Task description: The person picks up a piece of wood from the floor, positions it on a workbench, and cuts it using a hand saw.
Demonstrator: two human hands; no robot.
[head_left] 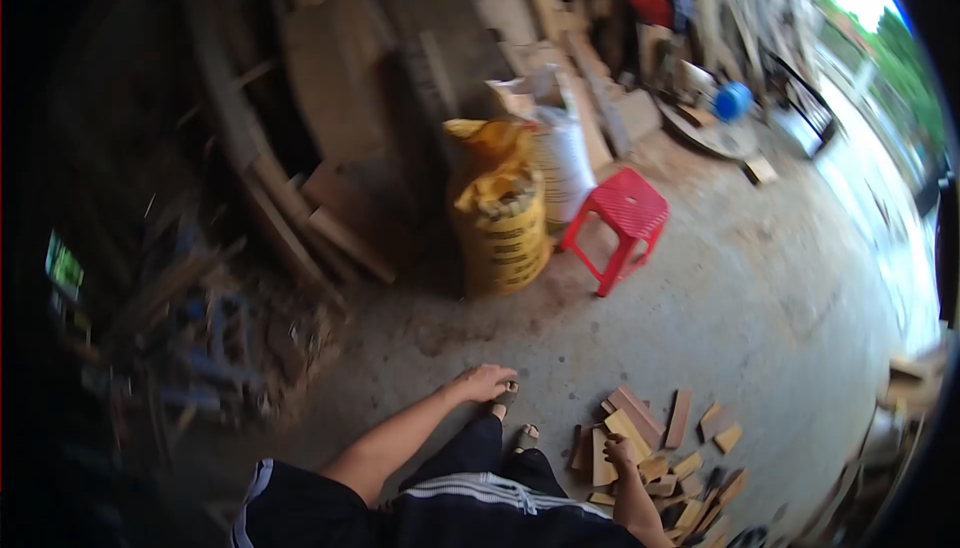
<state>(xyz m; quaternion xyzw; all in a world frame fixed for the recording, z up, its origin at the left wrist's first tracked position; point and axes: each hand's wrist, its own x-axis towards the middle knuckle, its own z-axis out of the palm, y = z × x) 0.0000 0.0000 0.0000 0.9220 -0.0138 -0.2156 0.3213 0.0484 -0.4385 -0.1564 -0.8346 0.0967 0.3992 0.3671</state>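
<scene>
My left hand (487, 382) hangs over the concrete floor in front of my body, fingers stretched out, with nothing in it. Just beyond it are my sandalled feet (527, 437). On the other side, my right hand (620, 451) is in the air above a loose pile of short wooden blocks (655, 420). Its fingers look partly curled, but blur hides whether they hold anything. The blocks are reddish brown and pale yellow, scattered at angles on the floor.
Ahead stand a yellow sack (502, 238), a white sack (565, 163) and a red plastic stool (628, 210). Boards (340, 78) lean along the left and back. A blue container (732, 101) sits at the far right. More wood (912, 383) is piled at the right edge.
</scene>
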